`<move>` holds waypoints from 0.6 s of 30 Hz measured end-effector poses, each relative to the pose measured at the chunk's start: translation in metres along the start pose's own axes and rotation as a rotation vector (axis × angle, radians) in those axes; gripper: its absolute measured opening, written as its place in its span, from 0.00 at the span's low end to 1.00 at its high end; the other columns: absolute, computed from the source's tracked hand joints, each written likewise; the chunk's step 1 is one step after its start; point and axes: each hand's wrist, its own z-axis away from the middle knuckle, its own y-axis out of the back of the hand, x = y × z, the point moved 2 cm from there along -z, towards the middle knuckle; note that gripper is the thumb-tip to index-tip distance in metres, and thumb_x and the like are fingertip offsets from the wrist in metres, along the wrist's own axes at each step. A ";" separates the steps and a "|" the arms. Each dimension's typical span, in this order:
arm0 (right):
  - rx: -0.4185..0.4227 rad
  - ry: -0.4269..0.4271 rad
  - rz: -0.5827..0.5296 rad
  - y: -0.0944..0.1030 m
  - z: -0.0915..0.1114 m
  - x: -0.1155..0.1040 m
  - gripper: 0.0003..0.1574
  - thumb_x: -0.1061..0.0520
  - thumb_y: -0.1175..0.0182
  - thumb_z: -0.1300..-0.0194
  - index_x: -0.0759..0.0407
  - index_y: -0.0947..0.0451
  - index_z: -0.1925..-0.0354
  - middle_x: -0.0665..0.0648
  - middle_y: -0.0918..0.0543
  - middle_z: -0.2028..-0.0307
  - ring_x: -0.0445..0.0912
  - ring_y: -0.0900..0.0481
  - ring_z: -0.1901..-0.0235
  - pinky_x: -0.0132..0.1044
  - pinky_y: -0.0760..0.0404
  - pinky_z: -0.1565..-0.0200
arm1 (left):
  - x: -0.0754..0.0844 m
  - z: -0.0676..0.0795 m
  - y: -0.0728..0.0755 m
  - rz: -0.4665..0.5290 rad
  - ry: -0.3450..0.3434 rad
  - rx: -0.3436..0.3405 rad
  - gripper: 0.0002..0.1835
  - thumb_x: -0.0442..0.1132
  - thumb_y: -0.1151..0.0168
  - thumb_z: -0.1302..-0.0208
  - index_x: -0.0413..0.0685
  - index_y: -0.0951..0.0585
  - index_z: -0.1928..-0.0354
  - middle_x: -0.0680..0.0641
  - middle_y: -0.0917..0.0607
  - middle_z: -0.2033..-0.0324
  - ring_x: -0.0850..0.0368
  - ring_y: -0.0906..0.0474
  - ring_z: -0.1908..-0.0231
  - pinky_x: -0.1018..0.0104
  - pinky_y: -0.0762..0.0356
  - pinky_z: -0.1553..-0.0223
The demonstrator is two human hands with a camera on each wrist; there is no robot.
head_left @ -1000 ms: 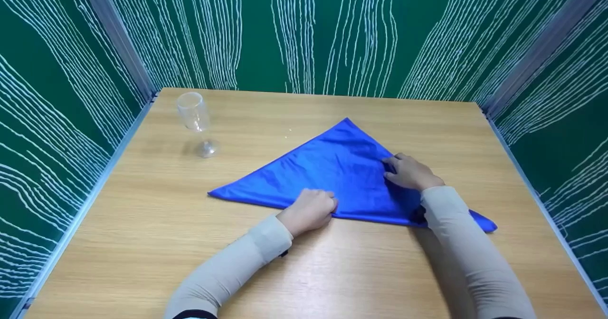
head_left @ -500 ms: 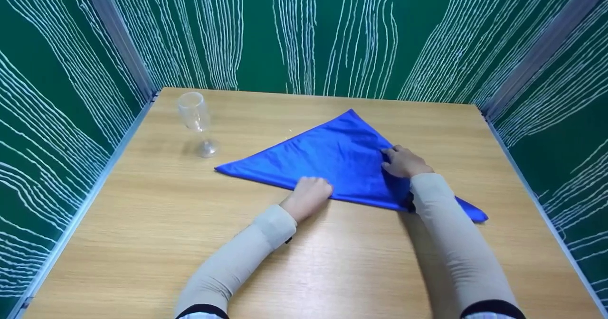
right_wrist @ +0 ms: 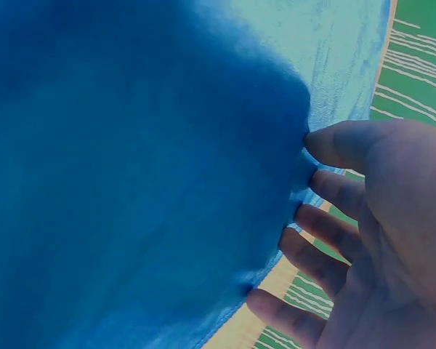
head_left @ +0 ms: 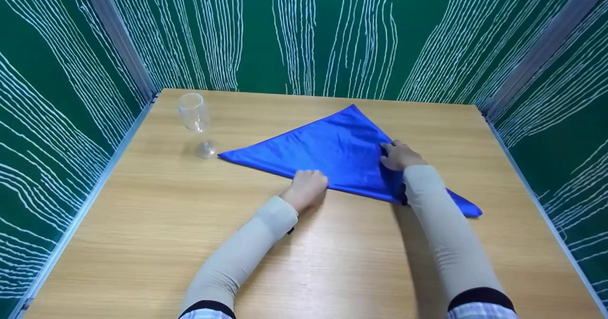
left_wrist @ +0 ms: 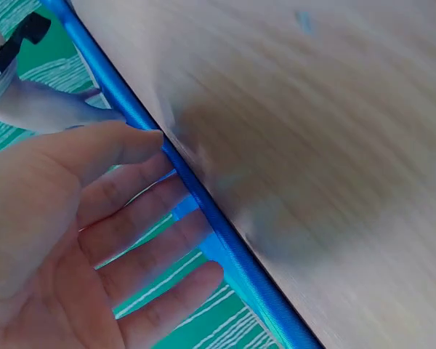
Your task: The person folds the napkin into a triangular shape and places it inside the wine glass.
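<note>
A shiny blue cloth, folded into a triangle, lies on the wooden table with its peak toward the back wall. My left hand touches the middle of the folded front edge. Seen from the left wrist, its thumb and fairly straight fingertips meet that blue edge. On the right part of the cloth rests my right hand. In the right wrist view its fingers are spread and press their tips on the cloth. My right forearm covers part of the cloth's front edge.
A clear stemmed glass stands upright at the back left. Its foot appears very close to the cloth's left corner; whether they touch I cannot tell. Green walls with white lines enclose the table at the back and sides.
Both hands have moved away from me, and the cloth has slid with them toward the back wall. It has turned slightly, its left corner now near the glass's foot.
</note>
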 end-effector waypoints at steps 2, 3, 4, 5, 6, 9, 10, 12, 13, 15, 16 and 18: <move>0.003 -0.006 -0.004 0.000 -0.001 0.000 0.39 0.49 0.57 0.23 0.64 0.51 0.22 0.74 0.50 0.27 0.70 0.52 0.28 0.69 0.45 0.33 | -0.003 0.000 0.000 0.030 0.011 -0.022 0.11 0.38 0.46 0.28 0.46 0.15 0.60 0.46 0.14 0.61 0.46 0.16 0.59 0.50 0.16 0.63; 0.005 -0.009 -0.009 0.000 -0.002 0.000 0.39 0.49 0.57 0.23 0.63 0.51 0.22 0.74 0.51 0.27 0.70 0.52 0.28 0.69 0.45 0.33 | -0.004 0.000 0.000 0.041 0.015 -0.029 0.11 0.39 0.47 0.27 0.46 0.15 0.59 0.46 0.14 0.59 0.46 0.16 0.58 0.50 0.16 0.62; 0.006 -0.010 -0.015 -0.001 -0.001 0.000 0.39 0.49 0.57 0.23 0.63 0.52 0.22 0.74 0.51 0.27 0.70 0.52 0.28 0.70 0.45 0.34 | -0.005 0.000 0.000 0.050 0.017 -0.032 0.11 0.40 0.47 0.27 0.46 0.16 0.58 0.46 0.14 0.59 0.46 0.16 0.57 0.49 0.16 0.61; 0.009 -0.011 -0.018 -0.001 -0.001 0.000 0.39 0.49 0.58 0.23 0.63 0.52 0.22 0.74 0.51 0.27 0.70 0.52 0.28 0.70 0.45 0.34 | -0.005 0.000 0.000 0.058 0.019 -0.038 0.11 0.40 0.47 0.27 0.46 0.16 0.57 0.46 0.15 0.58 0.46 0.16 0.56 0.49 0.16 0.60; 0.012 -0.008 -0.021 -0.001 -0.001 0.000 0.39 0.49 0.58 0.22 0.62 0.52 0.22 0.74 0.51 0.27 0.70 0.53 0.28 0.70 0.45 0.34 | -0.006 0.000 0.000 0.063 0.020 -0.043 0.11 0.41 0.47 0.27 0.46 0.16 0.56 0.46 0.15 0.57 0.45 0.16 0.55 0.49 0.16 0.59; 0.021 0.000 -0.023 -0.002 0.000 0.000 0.39 0.48 0.58 0.22 0.62 0.52 0.22 0.74 0.51 0.27 0.70 0.53 0.28 0.70 0.45 0.34 | -0.009 -0.001 0.000 0.085 0.024 -0.069 0.12 0.42 0.46 0.27 0.46 0.17 0.53 0.46 0.16 0.54 0.46 0.17 0.52 0.48 0.17 0.55; 0.025 0.005 -0.021 -0.002 0.000 0.000 0.39 0.48 0.58 0.22 0.62 0.52 0.22 0.74 0.51 0.27 0.71 0.53 0.28 0.70 0.45 0.34 | -0.011 -0.001 0.000 0.095 0.026 -0.080 0.12 0.42 0.46 0.27 0.46 0.17 0.52 0.46 0.16 0.53 0.46 0.18 0.52 0.48 0.17 0.54; 0.029 0.008 -0.018 -0.003 0.001 0.000 0.39 0.48 0.58 0.22 0.62 0.52 0.22 0.75 0.52 0.27 0.71 0.54 0.28 0.70 0.45 0.34 | -0.014 -0.003 -0.001 0.113 0.033 -0.102 0.13 0.42 0.45 0.28 0.46 0.18 0.49 0.46 0.17 0.51 0.46 0.19 0.50 0.47 0.18 0.52; 0.029 0.009 -0.019 -0.003 0.001 0.000 0.39 0.48 0.58 0.22 0.62 0.52 0.22 0.75 0.52 0.27 0.71 0.54 0.28 0.70 0.46 0.34 | -0.015 -0.003 -0.002 0.123 0.039 -0.114 0.13 0.43 0.44 0.28 0.46 0.18 0.48 0.47 0.18 0.50 0.46 0.19 0.49 0.47 0.19 0.51; 0.024 0.009 -0.020 -0.003 0.002 -0.001 0.39 0.48 0.58 0.22 0.63 0.52 0.22 0.75 0.53 0.27 0.71 0.55 0.28 0.70 0.46 0.33 | -0.019 -0.006 -0.003 0.137 0.053 -0.136 0.16 0.43 0.43 0.28 0.46 0.20 0.44 0.47 0.19 0.47 0.46 0.20 0.47 0.47 0.19 0.49; 0.019 0.004 -0.023 -0.003 0.002 -0.001 0.39 0.48 0.58 0.22 0.62 0.53 0.22 0.75 0.54 0.26 0.71 0.56 0.28 0.70 0.46 0.33 | -0.021 -0.007 -0.004 0.146 0.062 -0.149 0.17 0.44 0.43 0.28 0.45 0.21 0.42 0.47 0.20 0.46 0.46 0.21 0.46 0.47 0.20 0.48; 0.009 0.000 -0.017 -0.003 0.003 -0.001 0.40 0.48 0.58 0.22 0.63 0.53 0.22 0.76 0.54 0.26 0.71 0.57 0.28 0.71 0.47 0.34 | -0.025 -0.009 -0.005 0.166 0.082 -0.174 0.20 0.45 0.43 0.28 0.46 0.23 0.39 0.47 0.21 0.43 0.46 0.23 0.43 0.48 0.21 0.47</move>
